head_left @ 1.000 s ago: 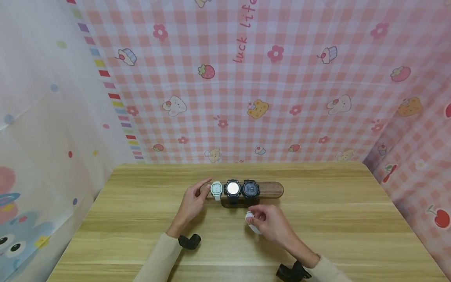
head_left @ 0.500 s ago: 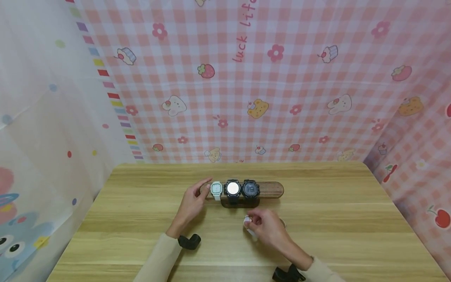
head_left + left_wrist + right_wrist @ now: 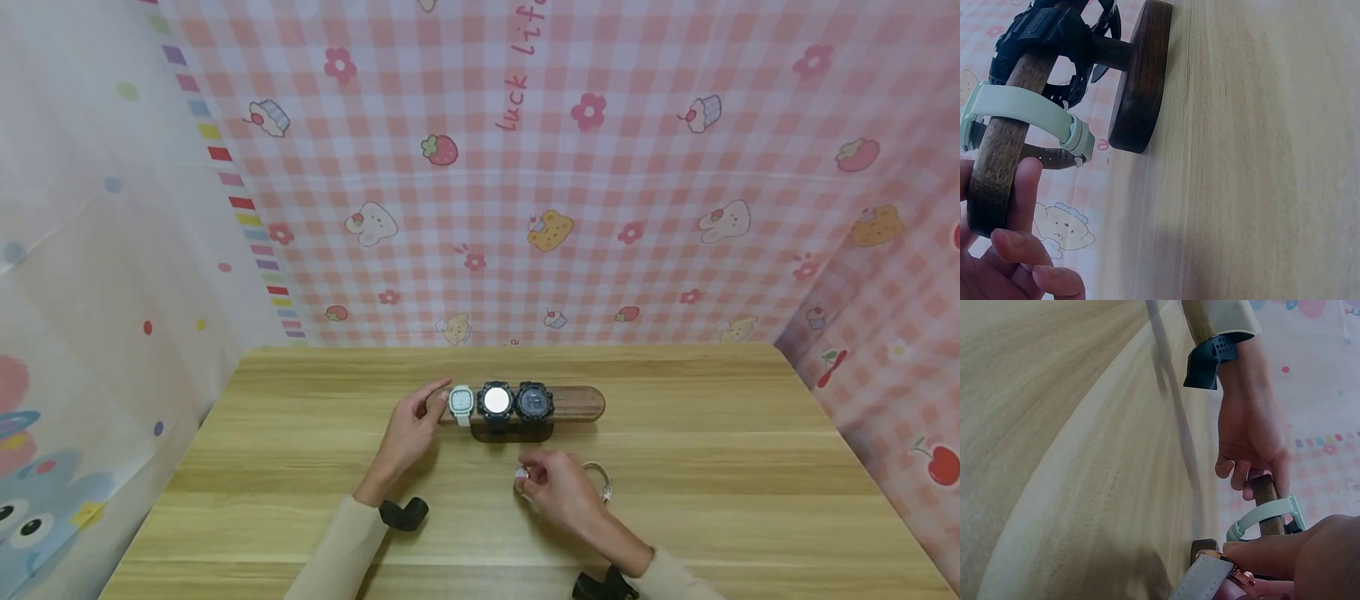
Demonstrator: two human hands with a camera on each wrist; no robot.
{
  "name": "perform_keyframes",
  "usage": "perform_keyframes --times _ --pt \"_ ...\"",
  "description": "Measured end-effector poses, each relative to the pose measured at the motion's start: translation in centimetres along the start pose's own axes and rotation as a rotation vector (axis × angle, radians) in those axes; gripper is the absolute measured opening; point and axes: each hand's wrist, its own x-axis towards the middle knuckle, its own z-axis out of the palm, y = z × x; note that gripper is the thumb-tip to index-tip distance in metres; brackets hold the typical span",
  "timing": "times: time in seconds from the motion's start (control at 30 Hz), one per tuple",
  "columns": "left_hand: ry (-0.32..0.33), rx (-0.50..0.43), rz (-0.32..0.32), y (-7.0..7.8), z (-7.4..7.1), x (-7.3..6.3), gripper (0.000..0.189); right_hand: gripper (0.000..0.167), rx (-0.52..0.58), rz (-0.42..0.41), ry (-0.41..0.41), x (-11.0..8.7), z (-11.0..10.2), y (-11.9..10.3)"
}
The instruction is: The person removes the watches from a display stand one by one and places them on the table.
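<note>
My left hand (image 3: 411, 427) grips the left end of the dark wooden bar (image 3: 579, 403) of a watch stand. In the left wrist view, its fingers sit on both sides of that bar end. Beside them hangs a pale mint watch (image 3: 1029, 107). Two black watches follow on the bar, one with a bright glaring face (image 3: 496, 401), the other with a dark face (image 3: 534, 402). My right hand (image 3: 564, 493), in front of the stand, pinches a watch with a white strap (image 3: 1202, 581) and rose-gold metal parts; the fingers partly hide it.
A looped, light-coloured band (image 3: 597, 475) lies right of my right hand, partly covered by it. The stand's dark base (image 3: 512, 433) rests on the wooden table (image 3: 705, 467). Patterned cloth (image 3: 480, 183) hangs behind and at both sides.
My right hand has shifted slightly left and towards me with the white-strapped watch, turning it. The looped band behind the hand has come into view. My left hand stays on the bar.
</note>
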Motion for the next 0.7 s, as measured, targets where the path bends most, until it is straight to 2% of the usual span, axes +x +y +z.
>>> perform_keyframes --times 0.7 --pt "0.005 0.026 -0.014 0.26 -0.02 -0.12 0.034 0.027 -0.002 -0.004 -0.039 -0.27 0.74 0.11"
